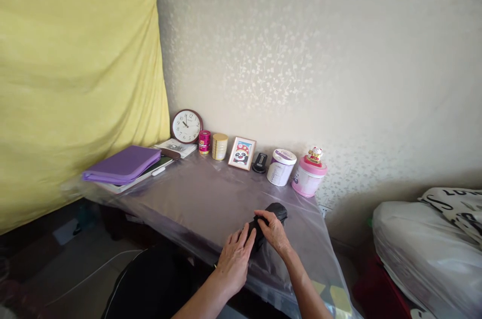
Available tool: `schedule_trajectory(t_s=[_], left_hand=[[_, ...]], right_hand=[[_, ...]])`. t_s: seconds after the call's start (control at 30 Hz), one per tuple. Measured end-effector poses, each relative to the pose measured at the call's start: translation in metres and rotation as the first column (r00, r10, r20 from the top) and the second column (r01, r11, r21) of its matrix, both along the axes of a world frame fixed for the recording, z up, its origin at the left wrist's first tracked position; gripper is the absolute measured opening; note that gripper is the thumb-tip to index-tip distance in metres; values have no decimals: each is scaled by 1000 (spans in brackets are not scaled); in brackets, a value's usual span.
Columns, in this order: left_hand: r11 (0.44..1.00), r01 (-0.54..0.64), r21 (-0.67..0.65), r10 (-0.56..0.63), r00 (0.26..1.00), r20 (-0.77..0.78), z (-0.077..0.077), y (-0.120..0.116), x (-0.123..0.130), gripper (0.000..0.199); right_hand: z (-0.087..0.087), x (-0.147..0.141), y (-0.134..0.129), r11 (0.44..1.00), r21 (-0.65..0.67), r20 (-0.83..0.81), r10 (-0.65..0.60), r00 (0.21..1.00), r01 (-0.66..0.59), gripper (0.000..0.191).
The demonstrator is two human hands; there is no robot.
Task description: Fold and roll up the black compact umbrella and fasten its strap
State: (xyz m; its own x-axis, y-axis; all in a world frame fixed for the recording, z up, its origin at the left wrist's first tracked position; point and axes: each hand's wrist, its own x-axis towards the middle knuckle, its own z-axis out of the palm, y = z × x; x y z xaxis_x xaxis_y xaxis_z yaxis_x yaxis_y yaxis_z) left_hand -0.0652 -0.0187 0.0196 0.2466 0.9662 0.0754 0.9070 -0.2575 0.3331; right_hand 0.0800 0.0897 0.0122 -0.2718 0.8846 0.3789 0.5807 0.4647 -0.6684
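Bundle (277,210) in black on a plastic-covered table (196,193), near its front edge
Left hand (235,258) rests half-open, fingers stretched against the bundle's near end; right hand (274,232), fingers curled and nearly closed, pinches its middle.

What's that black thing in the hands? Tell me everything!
The black bundle looks like soft fabric, perhaps a folded umbrella. It's long and lies aslant on the plastic-covered table, its thick far end showing toward the right. The left hand touches its near part; the right hand curls over it, so much is hidden.
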Motion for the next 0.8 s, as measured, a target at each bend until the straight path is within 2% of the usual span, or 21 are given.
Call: schedule_trajectory(t_s=[0.2,0.5,0.67,0.8], left_hand=[[1000,1,14,-1,1000,6,-1,-1,-1,84],[1000,-7,18,7,1000,-25,-3,4,-5,89],[999,-32,11,33,998,-44,-7,6,-5,88],[999,-41,0,41,998,-43,-10,6,-5,86]], right_hand=[[2,-3,3,1000,-5,-39,23,999,-23,30],[5,-7,3,994,79,50,67,996,-71,26],[8,-6,1,997,54,-121,58,991,-52,20],[18,12,-12,997,-34,-334,56,941,-72,15]])
